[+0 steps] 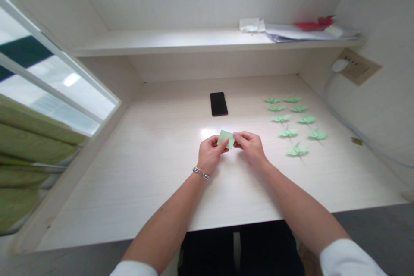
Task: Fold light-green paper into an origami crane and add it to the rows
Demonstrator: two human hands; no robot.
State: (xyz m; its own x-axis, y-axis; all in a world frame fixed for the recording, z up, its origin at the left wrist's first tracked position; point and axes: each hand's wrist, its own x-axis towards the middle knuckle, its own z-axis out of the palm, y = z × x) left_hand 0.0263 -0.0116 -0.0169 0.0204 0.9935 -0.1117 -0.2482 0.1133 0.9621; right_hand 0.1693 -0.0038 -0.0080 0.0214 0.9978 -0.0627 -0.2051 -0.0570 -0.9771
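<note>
A small square of green paper [226, 136] is held up between my two hands over the middle of the desk. My left hand [209, 152] pinches it with the thumb laid across its front. At its right edge, the thumb and fingertips of my right hand [251, 145] close on the paper. Whether the square is folded in layers cannot be made out. To the right, several green paper cranes [297, 150] stand on the desk in two uneven columns.
A dark phone [219, 104] lies beyond my hands on the pale desk [136, 159]. Above it runs a shelf [181, 39] with papers [291, 33] and a red item [312, 24]. At right, a white cable [343, 123] hangs from a wall socket [359, 67]. A green curtain [29, 155] is at left.
</note>
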